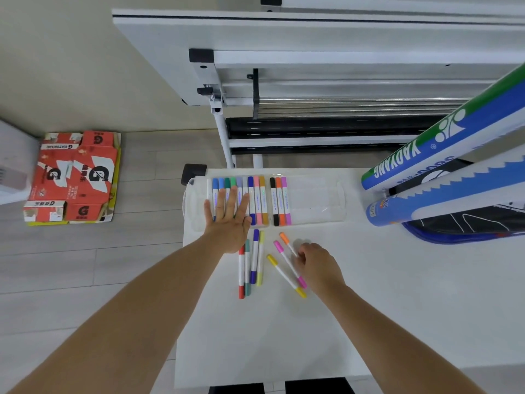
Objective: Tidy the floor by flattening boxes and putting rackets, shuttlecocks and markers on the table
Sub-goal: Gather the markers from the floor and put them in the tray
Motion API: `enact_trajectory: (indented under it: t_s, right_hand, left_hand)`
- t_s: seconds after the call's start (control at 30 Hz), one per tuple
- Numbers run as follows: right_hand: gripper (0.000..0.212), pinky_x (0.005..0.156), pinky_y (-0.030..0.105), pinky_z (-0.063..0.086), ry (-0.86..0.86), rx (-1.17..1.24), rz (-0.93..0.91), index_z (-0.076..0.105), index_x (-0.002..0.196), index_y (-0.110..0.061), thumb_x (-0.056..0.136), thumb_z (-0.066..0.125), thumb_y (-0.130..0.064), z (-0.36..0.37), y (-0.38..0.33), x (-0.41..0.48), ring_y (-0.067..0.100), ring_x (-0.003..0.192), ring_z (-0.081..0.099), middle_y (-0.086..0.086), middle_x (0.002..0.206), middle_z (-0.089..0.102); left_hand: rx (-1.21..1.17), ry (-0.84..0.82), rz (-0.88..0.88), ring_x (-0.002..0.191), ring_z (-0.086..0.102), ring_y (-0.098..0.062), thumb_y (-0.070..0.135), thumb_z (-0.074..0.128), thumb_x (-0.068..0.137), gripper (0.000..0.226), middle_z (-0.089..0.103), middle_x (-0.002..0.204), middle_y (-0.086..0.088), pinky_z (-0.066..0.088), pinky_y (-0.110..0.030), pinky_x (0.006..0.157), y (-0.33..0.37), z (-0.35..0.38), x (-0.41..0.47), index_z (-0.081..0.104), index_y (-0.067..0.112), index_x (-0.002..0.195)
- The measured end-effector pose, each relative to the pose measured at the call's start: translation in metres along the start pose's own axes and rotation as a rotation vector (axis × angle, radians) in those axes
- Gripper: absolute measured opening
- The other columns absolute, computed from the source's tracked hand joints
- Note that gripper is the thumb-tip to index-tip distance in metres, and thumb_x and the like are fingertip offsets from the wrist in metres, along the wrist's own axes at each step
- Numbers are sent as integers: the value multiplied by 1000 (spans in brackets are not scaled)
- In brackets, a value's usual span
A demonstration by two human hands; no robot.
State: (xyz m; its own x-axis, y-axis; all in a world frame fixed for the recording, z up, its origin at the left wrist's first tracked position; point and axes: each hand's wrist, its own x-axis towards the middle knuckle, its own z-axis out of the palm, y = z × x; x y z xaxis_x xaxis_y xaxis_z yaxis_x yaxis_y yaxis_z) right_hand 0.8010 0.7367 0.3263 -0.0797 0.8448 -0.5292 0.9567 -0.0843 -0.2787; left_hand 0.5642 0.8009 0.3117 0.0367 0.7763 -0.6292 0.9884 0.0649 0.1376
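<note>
Seven loose markers (pixel 257 260) lie on the white tabletop (pixel 284 336), just in front of the clear tray (pixel 318 200) where the rest are lined up side by side. The flattened boxes (pixel 75 177) sit on the floor to the left. The shuttlecock tubes (pixel 443 149) rest over a racket bag (pixel 468 226) at the right of the tabletop.

As I see it, the main risk is rolling. These pens are round and smooth, and a careless sweep of either wrist could send one off the near edge and back onto the floor. The light tray could also skate or tip if the pressing hand leans too far toward its left end, spilling the row.

The left hand (pixel 227 223) lies flat, its fingers (pixel 232 199) straight and spread across the blue and green pens in the tray, pressing rather than gripping.

The right hand (pixel 318 265) is hunched over the tabletop. Its fingers (pixel 301 260) curl down onto the orange marker (pixel 285 239) and the pink marker (pixel 287 260). From here I cannot tell whether they have pinched one or are only touching.
</note>
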Motion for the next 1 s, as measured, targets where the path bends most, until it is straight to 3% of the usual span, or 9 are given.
enact_trajectory:
  t_s: [0.13,0.33,0.43,0.57,0.67,0.77,0.9,1.0]
  right_hand:
    - [21,62,27,38,0,3,29,54,86,-17,95,48,-35,-4,-8,6,17,72,50,-3,83,51]
    - [20,59,29,47,118,224,76,58,75,-20,87,53,-34,-36,-23,30,14,69,57,-5,75,59]
    - [26,51,25,40,136,379,176,53,63,-19,87,53,-29,-56,-27,60,15,61,55,-4,61,56]
    - [32,50,24,36,68,391,259,51,56,-16,87,54,-23,-73,-34,96,19,56,51,1,56,52]
    - [22,57,25,42,-2,293,251,69,80,-15,92,57,-28,-71,-32,114,20,70,59,3,76,66]
    - [22,63,25,43,7,220,243,72,97,-14,94,58,-32,-69,-31,122,21,78,61,4,91,70]
    - [24,67,27,45,-7,193,233,72,103,-16,93,61,-34,-68,-26,128,21,81,60,3,97,71]
    - [25,69,30,50,3,159,270,69,96,-16,90,64,-39,-66,-25,132,23,82,63,4,91,70]
  left_hand:
    - [-2,-6,-2,135,-48,-29,52,6,104,64,-54,147,-1,-16,-62,115,0,-1,0,-43,32,142]
    - [11,-10,0,135,-48,-29,52,5,104,64,-54,146,-1,-16,-61,115,0,-1,0,-44,33,141]
    - [9,-6,-3,134,-48,-29,52,4,104,64,-55,146,-1,-16,-61,115,0,0,1,-45,33,140]
    - [9,4,-5,134,-49,-29,52,3,103,64,-56,145,0,-17,-61,114,-1,3,3,-45,33,140]
    - [9,9,-2,134,-49,-29,51,4,104,64,-56,144,0,-17,-61,115,-1,4,3,-46,33,139]
    - [14,11,-3,135,-48,-29,51,4,104,64,-56,145,-1,-16,-62,115,-1,3,3,-46,33,139]
    - [17,2,-4,135,-48,-30,51,3,103,63,-55,145,-1,-16,-62,115,0,3,3,-45,32,140]
    - [19,-4,-3,135,-48,-29,51,4,103,64,-56,144,-1,-17,-62,115,0,2,3,-46,33,139]
